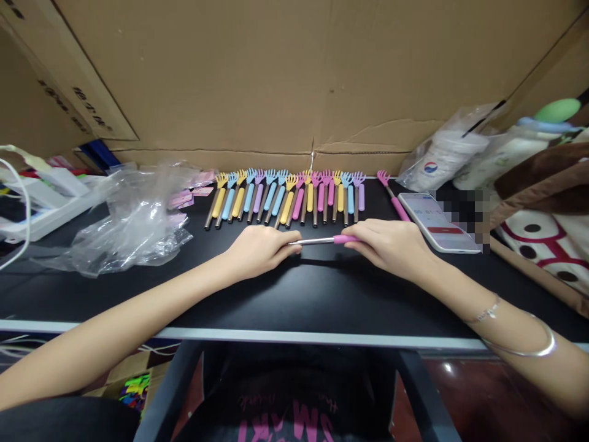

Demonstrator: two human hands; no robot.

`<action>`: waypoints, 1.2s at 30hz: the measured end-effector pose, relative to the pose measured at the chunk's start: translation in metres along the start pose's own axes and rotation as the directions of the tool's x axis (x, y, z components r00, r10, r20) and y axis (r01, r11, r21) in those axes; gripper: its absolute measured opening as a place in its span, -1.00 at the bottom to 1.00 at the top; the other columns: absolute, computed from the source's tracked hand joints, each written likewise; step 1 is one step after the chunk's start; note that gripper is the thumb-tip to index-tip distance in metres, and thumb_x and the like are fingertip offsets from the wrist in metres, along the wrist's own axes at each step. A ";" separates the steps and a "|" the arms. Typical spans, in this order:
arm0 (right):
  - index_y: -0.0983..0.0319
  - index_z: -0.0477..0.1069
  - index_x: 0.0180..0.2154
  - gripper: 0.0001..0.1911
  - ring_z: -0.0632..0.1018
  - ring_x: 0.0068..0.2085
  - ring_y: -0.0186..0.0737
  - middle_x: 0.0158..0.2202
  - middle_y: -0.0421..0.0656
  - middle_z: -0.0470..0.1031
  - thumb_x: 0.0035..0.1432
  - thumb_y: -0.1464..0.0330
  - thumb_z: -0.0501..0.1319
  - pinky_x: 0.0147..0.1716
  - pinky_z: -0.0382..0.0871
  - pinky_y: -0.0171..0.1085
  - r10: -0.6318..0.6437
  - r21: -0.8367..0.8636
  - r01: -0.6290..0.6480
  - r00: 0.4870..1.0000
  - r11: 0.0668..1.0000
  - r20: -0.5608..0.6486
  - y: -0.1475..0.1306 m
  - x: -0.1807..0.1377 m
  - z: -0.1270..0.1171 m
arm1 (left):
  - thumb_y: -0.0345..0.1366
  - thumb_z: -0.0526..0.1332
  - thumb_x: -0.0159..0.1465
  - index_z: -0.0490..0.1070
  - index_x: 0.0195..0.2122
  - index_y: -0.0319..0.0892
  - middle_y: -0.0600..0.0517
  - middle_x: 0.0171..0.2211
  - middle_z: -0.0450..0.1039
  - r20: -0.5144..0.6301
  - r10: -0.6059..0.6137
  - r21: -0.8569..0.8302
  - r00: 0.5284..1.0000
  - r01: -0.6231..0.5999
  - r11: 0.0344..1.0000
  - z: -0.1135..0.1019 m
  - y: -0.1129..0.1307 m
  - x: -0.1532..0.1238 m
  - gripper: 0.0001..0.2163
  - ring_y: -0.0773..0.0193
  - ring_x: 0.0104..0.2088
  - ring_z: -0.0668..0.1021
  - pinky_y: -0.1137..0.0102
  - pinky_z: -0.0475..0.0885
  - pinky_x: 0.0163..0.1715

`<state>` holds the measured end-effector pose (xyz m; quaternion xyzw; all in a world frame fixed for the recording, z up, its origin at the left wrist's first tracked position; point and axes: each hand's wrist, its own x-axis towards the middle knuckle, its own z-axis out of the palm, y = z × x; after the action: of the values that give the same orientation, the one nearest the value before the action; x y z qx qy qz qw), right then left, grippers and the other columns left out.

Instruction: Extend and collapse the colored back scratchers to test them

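My left hand [257, 248] and my right hand [384, 242] hold one back scratcher [318, 241] level between them, above the black table. The fingers of my left hand are closed on the end of its thin metal rod. My right hand pinches its pink grip, part of which is hidden by the fingers. Behind my hands stretches a row of back scratchers [315, 196] with yellow, blue, purple and pink claw heads and grips, laid side by side. A separate pink back scratcher [399, 207] lies to the right, near my right hand.
Crumpled clear plastic bags [133, 227] and a white power strip [59, 212] are on the left. A phone [437, 224], a bagged cup [446, 159] and a brown patterned bag [543, 239] are on the right. A cardboard wall [276, 80] stands at the back.
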<state>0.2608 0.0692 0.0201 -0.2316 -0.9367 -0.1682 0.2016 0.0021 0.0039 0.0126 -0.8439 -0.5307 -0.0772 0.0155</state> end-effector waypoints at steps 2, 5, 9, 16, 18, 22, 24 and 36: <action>0.22 0.47 -0.28 -0.61 0.56 -0.33 -0.32 -0.35 -0.18 0.58 0.33 0.13 -0.02 -0.48 0.17 -0.36 0.013 0.021 -0.013 1.000 1.000 0.007 0.000 -0.001 0.001 | -0.14 0.00 0.37 0.43 -0.26 -0.10 0.07 -0.48 0.51 -0.039 0.012 0.035 0.999 -0.011 0.999 -0.001 0.000 -0.001 -0.75 0.27 -0.49 0.53 0.48 0.10 -0.56; 0.20 0.46 -0.24 -0.62 0.57 -0.32 -0.31 -0.32 -0.19 0.59 0.33 0.14 -0.03 -0.47 0.17 -0.36 0.054 0.076 -0.059 0.997 0.995 0.063 -0.001 -0.002 0.004 | -0.14 0.02 0.35 0.44 -0.28 -0.09 0.07 -0.49 0.52 -0.110 0.030 0.090 0.993 -0.020 0.996 0.000 -0.002 -0.001 -0.75 0.27 -0.51 0.52 0.46 0.06 -0.58; 0.13 0.45 -0.16 -0.61 0.57 -0.35 -0.29 -0.30 -0.21 0.59 0.34 0.11 -0.07 -0.48 0.18 -0.35 0.142 0.176 -0.181 0.967 0.968 0.212 -0.002 -0.002 0.006 | -0.15 0.04 0.34 0.46 -0.29 -0.09 0.07 -0.50 0.51 -0.249 0.109 0.207 0.962 -0.058 0.977 0.002 -0.006 -0.001 -0.76 0.27 -0.52 0.52 0.44 0.04 -0.58; 0.16 0.45 -0.28 -0.51 0.52 -0.35 -0.28 -0.37 -0.21 0.52 0.32 0.04 -0.13 -0.34 0.28 -0.33 0.107 0.505 -0.372 0.872 0.779 0.477 -0.003 0.005 -0.001 | -0.21 0.00 0.37 0.44 -0.31 -0.12 0.10 -0.55 0.45 -0.331 0.280 0.342 0.901 -0.162 0.926 0.004 -0.007 -0.002 -0.75 0.32 -0.51 0.50 0.41 0.14 -0.54; 0.18 0.44 -0.31 -0.48 0.50 -0.38 -0.28 -0.40 -0.20 0.51 0.32 0.03 -0.14 -0.34 0.28 -0.32 0.096 0.526 -0.390 0.861 0.755 0.500 -0.003 0.006 -0.002 | -0.20 0.01 0.37 0.43 -0.31 -0.12 0.10 -0.54 0.46 -0.322 0.281 0.343 0.904 -0.165 0.925 0.004 -0.007 -0.002 -0.76 0.33 -0.50 0.51 0.42 0.16 -0.53; 0.17 0.45 -0.32 -0.50 0.49 -0.42 -0.30 -0.44 -0.23 0.49 0.32 0.03 -0.13 -0.39 0.24 -0.34 0.124 0.464 -0.381 0.860 0.800 0.494 -0.004 0.005 0.000 | -0.18 0.01 0.37 0.43 -0.29 -0.12 0.10 -0.50 0.50 -0.287 0.251 0.304 0.925 -0.160 0.939 0.008 -0.008 -0.001 -0.75 0.33 -0.50 0.53 0.43 0.15 -0.54; 0.14 0.45 -0.31 -0.52 0.49 -0.43 -0.30 -0.45 -0.25 0.50 0.32 0.04 -0.12 -0.40 0.22 -0.34 0.148 0.411 -0.368 0.867 0.834 0.476 -0.004 0.003 0.002 | -0.18 0.00 0.37 0.42 -0.29 -0.12 0.11 -0.49 0.52 -0.263 0.227 0.276 0.938 -0.152 0.949 0.010 -0.008 -0.001 -0.75 0.32 -0.50 0.54 0.43 0.14 -0.56; 0.15 0.46 -0.25 -0.52 0.54 -0.43 -0.32 -0.42 -0.20 0.56 0.35 0.07 -0.14 -0.54 0.09 -0.35 0.113 0.081 -0.133 0.971 0.988 0.209 -0.003 -0.003 0.005 | -0.11 0.00 0.38 0.44 -0.20 -0.07 0.07 -0.47 0.53 -0.049 0.034 0.107 0.998 -0.028 0.994 0.004 -0.001 0.000 -0.73 0.28 -0.50 0.54 0.48 0.11 -0.58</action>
<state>0.2601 0.0677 0.0143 -0.2956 -0.9431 -0.0865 0.1251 0.0014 0.0054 0.0085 -0.8478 -0.5204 -0.0698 0.0750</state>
